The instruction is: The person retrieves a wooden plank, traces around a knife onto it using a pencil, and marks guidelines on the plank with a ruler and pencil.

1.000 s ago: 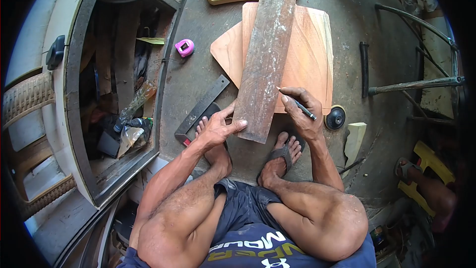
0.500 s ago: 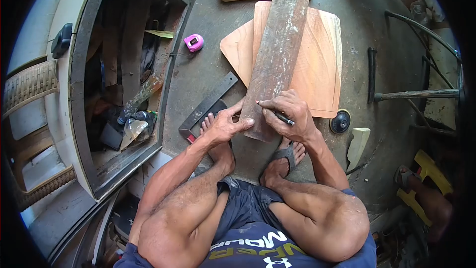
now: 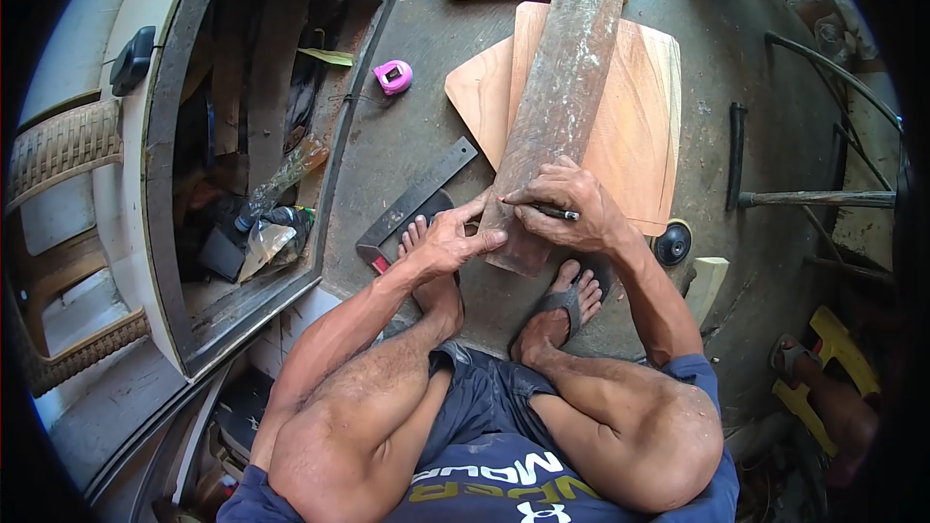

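Observation:
A long, worn wooden plank (image 3: pixel 562 87) slants across the floor toward me, its near end between my feet. My left hand (image 3: pixel 458 240) grips the plank's left edge near that end, thumb on top and fingers partly hidden at the side. In my right hand (image 3: pixel 570 203) is a dark pencil (image 3: pixel 554 211), held nearly level, its red tip at the plank's left edge. The right hand rests on the plank's surface. Under the plank lie pale wooden boards (image 3: pixel 635 126), one with a bevelled corner.
A carpenter's square (image 3: pixel 418 196) lies left of the plank, with a pink tape measure (image 3: pixel 393 76) beyond. A black round disc (image 3: pixel 672 242) and a metal-legged frame (image 3: pixel 814 199) are on the right. Another person's foot (image 3: pixel 796 360) shows at lower right. An open cabinet (image 3: pixel 160 203) stands left.
My right hand has turned so the pencil lies flatter across the plank, its tip still near the left edge. The left hand keeps its hold. The whole view has shifted slightly.

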`<state>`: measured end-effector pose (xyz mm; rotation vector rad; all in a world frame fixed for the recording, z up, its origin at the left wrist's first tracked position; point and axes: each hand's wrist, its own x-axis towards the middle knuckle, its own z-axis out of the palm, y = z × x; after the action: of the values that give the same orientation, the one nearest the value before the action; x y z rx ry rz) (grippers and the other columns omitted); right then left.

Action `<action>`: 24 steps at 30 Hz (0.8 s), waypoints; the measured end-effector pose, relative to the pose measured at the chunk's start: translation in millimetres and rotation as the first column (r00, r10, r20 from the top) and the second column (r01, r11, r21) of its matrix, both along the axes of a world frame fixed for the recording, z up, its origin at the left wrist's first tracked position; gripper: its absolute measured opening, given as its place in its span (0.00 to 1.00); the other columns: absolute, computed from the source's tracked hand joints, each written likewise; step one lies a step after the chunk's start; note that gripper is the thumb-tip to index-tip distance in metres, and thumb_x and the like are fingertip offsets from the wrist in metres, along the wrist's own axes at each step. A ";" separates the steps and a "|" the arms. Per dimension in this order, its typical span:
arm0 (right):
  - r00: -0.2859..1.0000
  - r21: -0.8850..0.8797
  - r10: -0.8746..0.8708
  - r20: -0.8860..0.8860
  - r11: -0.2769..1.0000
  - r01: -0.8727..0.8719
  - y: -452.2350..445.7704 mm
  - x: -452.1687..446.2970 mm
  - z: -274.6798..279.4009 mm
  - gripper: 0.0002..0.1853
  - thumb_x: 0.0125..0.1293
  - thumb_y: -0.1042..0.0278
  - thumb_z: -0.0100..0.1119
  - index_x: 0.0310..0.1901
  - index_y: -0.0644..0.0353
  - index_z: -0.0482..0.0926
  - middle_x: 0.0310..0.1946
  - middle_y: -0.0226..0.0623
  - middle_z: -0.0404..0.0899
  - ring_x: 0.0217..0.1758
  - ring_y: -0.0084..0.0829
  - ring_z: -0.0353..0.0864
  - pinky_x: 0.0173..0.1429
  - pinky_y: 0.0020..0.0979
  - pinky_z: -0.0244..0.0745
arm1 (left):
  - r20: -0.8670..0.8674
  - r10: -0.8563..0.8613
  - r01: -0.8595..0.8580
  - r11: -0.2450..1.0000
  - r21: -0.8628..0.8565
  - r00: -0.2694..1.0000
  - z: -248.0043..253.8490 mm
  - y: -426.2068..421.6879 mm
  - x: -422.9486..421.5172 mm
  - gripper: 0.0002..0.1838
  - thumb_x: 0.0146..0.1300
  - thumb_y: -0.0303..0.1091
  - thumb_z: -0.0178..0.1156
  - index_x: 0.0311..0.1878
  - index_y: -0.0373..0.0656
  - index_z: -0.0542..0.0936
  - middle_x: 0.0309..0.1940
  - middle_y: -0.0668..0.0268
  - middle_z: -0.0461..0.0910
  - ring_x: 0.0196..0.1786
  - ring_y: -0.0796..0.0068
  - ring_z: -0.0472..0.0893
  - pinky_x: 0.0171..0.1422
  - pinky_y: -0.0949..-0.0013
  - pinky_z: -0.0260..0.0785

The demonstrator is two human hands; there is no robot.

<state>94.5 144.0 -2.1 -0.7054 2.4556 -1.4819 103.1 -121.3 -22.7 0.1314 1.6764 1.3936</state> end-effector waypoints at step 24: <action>1.000 -0.001 0.013 -0.023 1.000 -0.014 -5.4 4.8 0.2 0.10 0.62 0.66 0.72 0.44 0.60 0.90 0.30 0.41 0.83 0.37 0.42 0.82 0.47 0.42 0.75 | 0.025 0.005 -0.005 1.000 -0.022 1.000 7.4 1.0 -0.8 0.50 0.69 0.59 0.72 0.85 0.44 0.63 0.76 0.59 0.76 0.76 0.67 0.74 0.81 0.63 0.63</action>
<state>99.4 138.6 -1.8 -0.7417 2.4618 -1.4789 102.3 -120.3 -15.3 0.0974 1.6716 1.3752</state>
